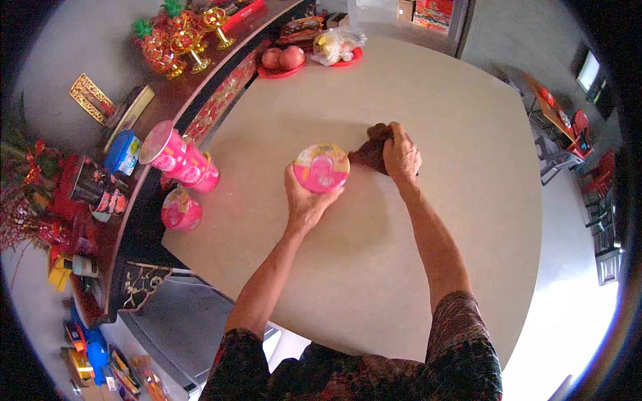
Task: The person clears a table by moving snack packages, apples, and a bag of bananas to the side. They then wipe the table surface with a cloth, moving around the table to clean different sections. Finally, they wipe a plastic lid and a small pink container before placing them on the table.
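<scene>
**Two hands, one tub, one cloth**

Two jobs are split between the hands. The left hand [306, 200] grips a pink tub [322, 167] from below, fingers curled round its side, holding it above the desk [401, 267] with the printed lid facing up. The right hand [401, 155] is closed down on a dark cloth [372, 148], pressing it flat on the desk just right of the tub — the cloth is bunched under the palm, and only its left part shows.

Judging from this, the step in hand looks like wiping the desk where the tub stood. To do it well, keep the tub level and lifted well clear, so the cloth can pass under it without catching. Press with the whole palm rather than the fingertips, and work in overlapping strokes toward the body.

More pink tubs [180, 160] stand stacked at the desk's left edge, well apart from the hands, and two red plates [281, 70] with fruit sit at the far edge. A sweep that far would risk knocking them.
</scene>
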Action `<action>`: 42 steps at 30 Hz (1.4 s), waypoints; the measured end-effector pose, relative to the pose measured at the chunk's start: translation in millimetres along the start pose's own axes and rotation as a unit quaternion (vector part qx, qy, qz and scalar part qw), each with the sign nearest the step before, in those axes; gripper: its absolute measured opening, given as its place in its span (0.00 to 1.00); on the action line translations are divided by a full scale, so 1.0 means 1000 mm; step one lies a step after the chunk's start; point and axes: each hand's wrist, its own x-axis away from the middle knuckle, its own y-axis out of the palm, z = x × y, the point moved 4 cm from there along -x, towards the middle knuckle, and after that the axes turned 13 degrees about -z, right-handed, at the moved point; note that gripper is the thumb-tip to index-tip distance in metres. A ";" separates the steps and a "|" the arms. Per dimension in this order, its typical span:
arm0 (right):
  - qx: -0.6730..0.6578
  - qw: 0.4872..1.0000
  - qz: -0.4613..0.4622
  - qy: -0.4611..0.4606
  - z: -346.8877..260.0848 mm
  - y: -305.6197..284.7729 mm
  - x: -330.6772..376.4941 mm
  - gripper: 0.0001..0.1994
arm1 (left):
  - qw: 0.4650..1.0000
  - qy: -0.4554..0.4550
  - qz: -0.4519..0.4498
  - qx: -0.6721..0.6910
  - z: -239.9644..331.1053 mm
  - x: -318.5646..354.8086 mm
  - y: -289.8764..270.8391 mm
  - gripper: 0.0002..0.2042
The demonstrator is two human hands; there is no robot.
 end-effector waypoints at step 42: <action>0.035 0.862 -0.102 -0.495 -0.192 -0.041 0.174 0.15 | 0.965 0.055 -0.037 -0.253 0.013 0.100 0.006 0.22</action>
